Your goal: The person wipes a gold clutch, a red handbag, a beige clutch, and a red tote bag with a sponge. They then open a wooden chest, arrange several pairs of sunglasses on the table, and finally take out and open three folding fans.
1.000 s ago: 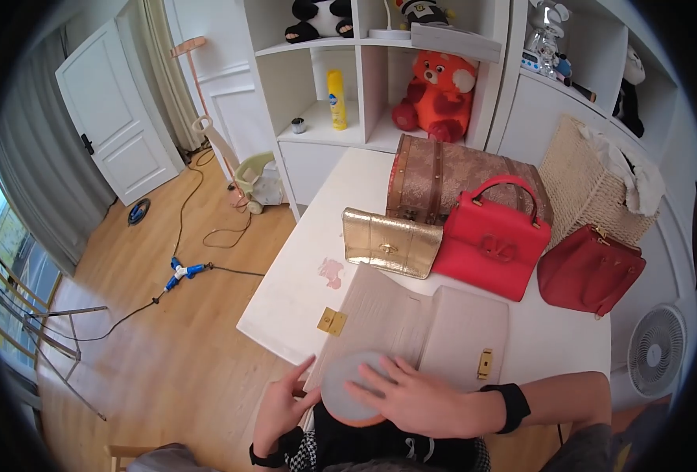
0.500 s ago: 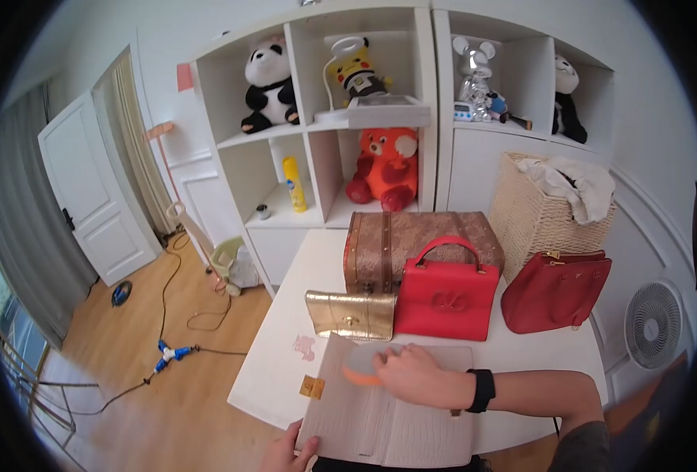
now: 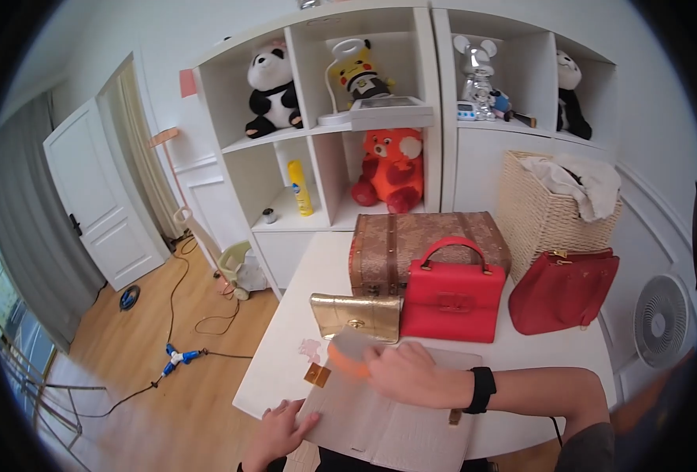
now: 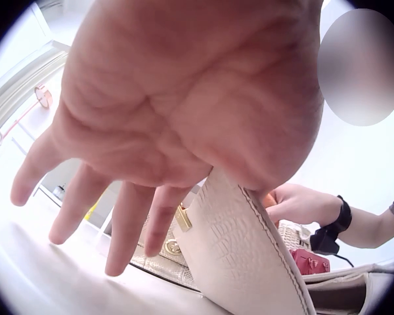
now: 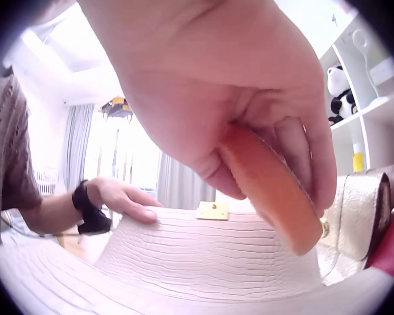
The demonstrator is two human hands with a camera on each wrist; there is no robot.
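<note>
A pale pink crocodile-textured handbag lies on the table's near edge, its flap folded out to the left. A gold clasp plate sits on the flap's edge. My right hand pinches a round sponge pad, orange at the side and grey on its face, over the flap near the clasp. At the flap's left edge rests my left hand, thumb against the flap. Its fingers are straight and spread in the left wrist view, with the flap between them and the thumb.
Behind the bag stand a gold clutch, a red handbag and a brown trunk. A dark red bag is at the right, before a wicker basket. A fan stands at the far right.
The sponge pad was first held flat beneath my right palm near my lap, then pinched over the bag; it now sits slightly further left. My left hand's fingers have come up straight beside the flap.
</note>
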